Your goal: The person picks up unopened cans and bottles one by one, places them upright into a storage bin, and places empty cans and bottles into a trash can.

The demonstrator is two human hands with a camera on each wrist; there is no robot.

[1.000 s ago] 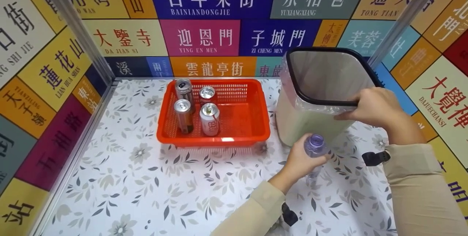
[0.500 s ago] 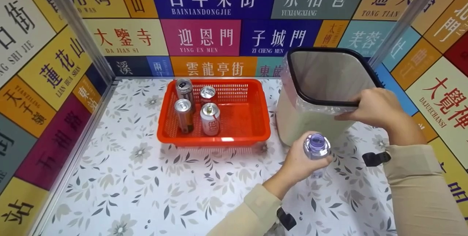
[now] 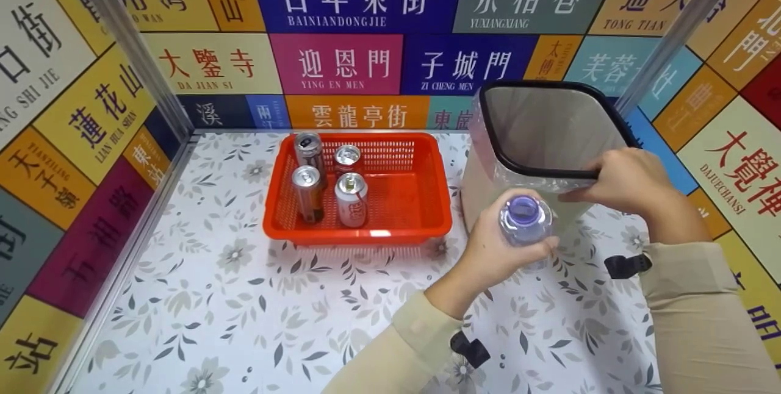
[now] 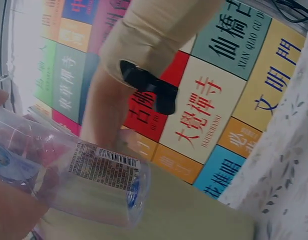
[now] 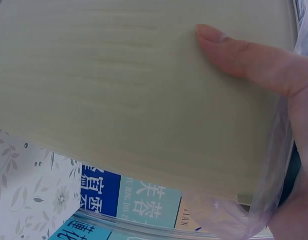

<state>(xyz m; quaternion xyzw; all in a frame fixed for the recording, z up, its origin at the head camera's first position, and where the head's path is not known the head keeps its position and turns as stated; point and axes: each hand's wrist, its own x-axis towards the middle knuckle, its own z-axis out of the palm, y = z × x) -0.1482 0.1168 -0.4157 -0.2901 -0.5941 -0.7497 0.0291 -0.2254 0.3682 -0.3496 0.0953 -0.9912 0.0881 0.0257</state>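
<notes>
My left hand (image 3: 485,250) grips a clear plastic bottle (image 3: 526,226) with a purple neck, held in front of the bin, its mouth tilted up toward the head camera. In the left wrist view the bottle (image 4: 106,172) shows a barcode and printed label, and its body looks see-through. My right hand (image 3: 631,183) holds the black rim of the pale trash bin (image 3: 485,180), which has a clear bag folded over its edge. In the right wrist view the thumb (image 5: 244,57) lies against the bin's outer wall (image 5: 118,85); the other fingers are hidden.
Left of the bin stands a red plastic basket (image 3: 403,199) with several upright drink cans, among them a white can (image 3: 352,205). A floral cloth (image 3: 256,315) covers the table. Sign-printed walls (image 3: 335,64) enclose the back and sides.
My left hand has lifted the bottle slightly and moved it closer to the bin, tipping its mouth more toward the head camera. The right hand stays on the rim.
</notes>
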